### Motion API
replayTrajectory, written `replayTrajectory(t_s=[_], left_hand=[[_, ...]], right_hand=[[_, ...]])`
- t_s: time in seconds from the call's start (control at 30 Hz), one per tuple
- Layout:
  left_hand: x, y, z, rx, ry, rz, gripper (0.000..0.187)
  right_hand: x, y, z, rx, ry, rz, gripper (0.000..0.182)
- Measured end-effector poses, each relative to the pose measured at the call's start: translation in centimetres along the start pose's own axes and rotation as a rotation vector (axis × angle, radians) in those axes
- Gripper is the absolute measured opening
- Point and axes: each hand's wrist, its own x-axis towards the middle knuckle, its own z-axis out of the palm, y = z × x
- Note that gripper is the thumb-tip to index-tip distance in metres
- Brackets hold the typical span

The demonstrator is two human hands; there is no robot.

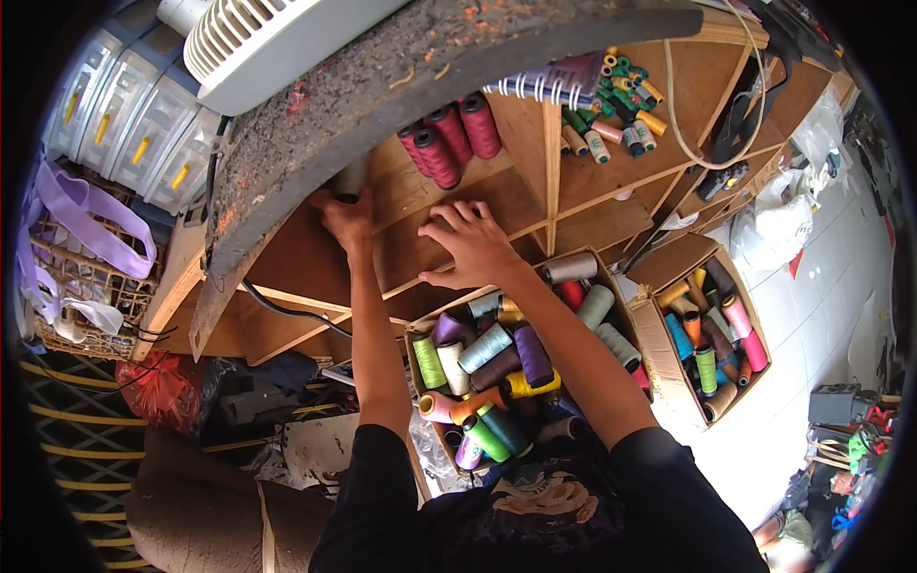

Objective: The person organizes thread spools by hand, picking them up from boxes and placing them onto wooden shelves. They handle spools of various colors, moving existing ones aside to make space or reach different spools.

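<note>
In the head view my left hand (346,220) reaches into a wooden shelf compartment, its fingers closed round a dark grey thread cone (352,179) that the tabletop edge partly hides. To its right, my right hand (475,246) hovers over the shelf's front with fingers apart and nothing in them. Several dark red thread cones (437,158) stand grouped in the compartment beyond my hands. Below my forearms sits a cardboard box (638,329) full of thread cones in many colours, such as a purple cone (533,355) and a lime green cone (429,361).
A second cardboard box (659,358) of cones stands on the tiled floor to the right. Small thread spools (621,105) and a spiral notebook (552,84) occupy the right compartment. The worn tabletop (315,105) overhangs the shelf. A cable (296,310) crosses the lower left dividers.
</note>
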Motion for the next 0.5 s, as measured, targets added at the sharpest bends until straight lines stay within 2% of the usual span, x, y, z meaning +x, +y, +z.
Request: replayTrajectory(t_s=[0.07, 0.13, 0.2, 0.27, 0.37, 0.43, 0.5], left_hand=[[1.0, -0.7, 0.6, 0.024, -0.098, 0.039, 0.066], [2.9, -1.2, 1.6, 0.127, -0.341, -0.007, 0.079], [4.7, -1.7, 2.8, 0.276, -0.454, 0.021, 0.076], [5.3, -1.2, 3.1, 0.120, -0.502, -0.066, 0.069], [5.1, -1.9, 4.2, -0.583, -0.511, -0.416, 0.057], [5.2, -2.2, 5.0, -1.071, -0.543, -0.713, 0.056], [5.2, -1.7, 4.2, -1.208, -0.598, -0.697, 0.049]], right_hand=[[0.1, 0.1, -0.1, -0.007, -0.005, 0.000, 0.059], [0.0, 0.0, 0.0, -0.007, -0.030, 0.013, 0.060], [0.1, -0.1, -0.2, -0.006, -0.067, 0.037, 0.060], [0.1, 0.0, -0.2, -0.004, -0.076, 0.033, 0.061], [0.2, 0.1, 0.0, -0.015, -0.076, 0.034, 0.064], [0.1, 0.1, 0.2, -0.019, -0.079, 0.034, 0.066], [0.0, 0.1, 0.2, -0.018, -0.081, 0.033, 0.065]])
